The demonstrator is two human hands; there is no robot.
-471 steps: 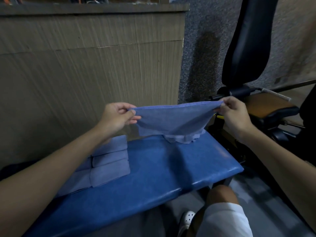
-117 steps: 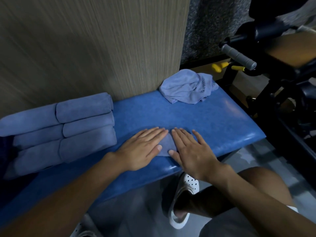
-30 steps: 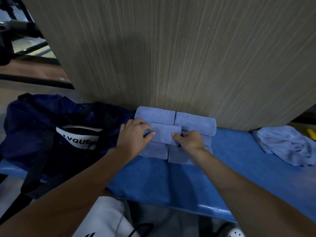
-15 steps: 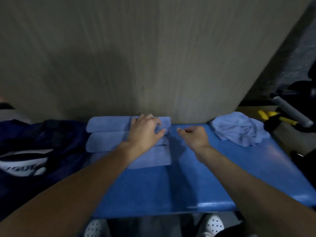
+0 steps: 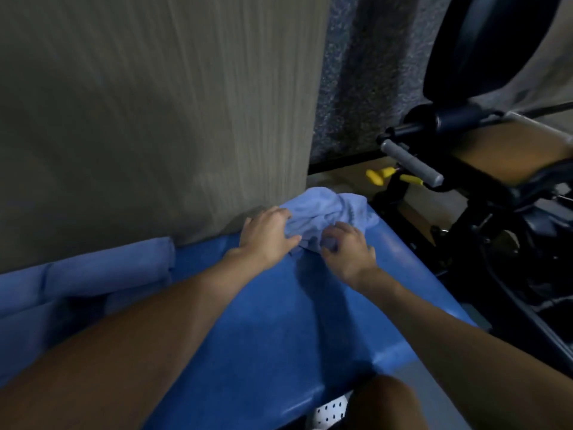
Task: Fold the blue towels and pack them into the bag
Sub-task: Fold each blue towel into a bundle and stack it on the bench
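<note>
A crumpled light-blue towel (image 5: pixel 330 209) lies at the far right end of the blue padded bench (image 5: pixel 279 330), against the wood-grain panel. My left hand (image 5: pixel 268 235) rests on its left edge with fingers curled into the cloth. My right hand (image 5: pixel 348 249) grips the towel's near edge, fingers bent over the fabric. Folded and rolled blue towels (image 5: pixel 102 271) are stacked at the bench's left side, partly hidden behind my left forearm. The bag is out of view.
A tall wood-grain panel (image 5: pixel 155 119) stands right behind the bench. Black exercise equipment with a grey handle (image 5: pixel 412 164) and yellow-tipped parts (image 5: pixel 376 176) crowds the right side. My knee and a white perforated shoe (image 5: pixel 331 412) are below the bench's front edge.
Both hands left the stack of folded towels and moved right to the crumpled towel, taking hold of it. My view swung right, so the bag dropped out of sight.
</note>
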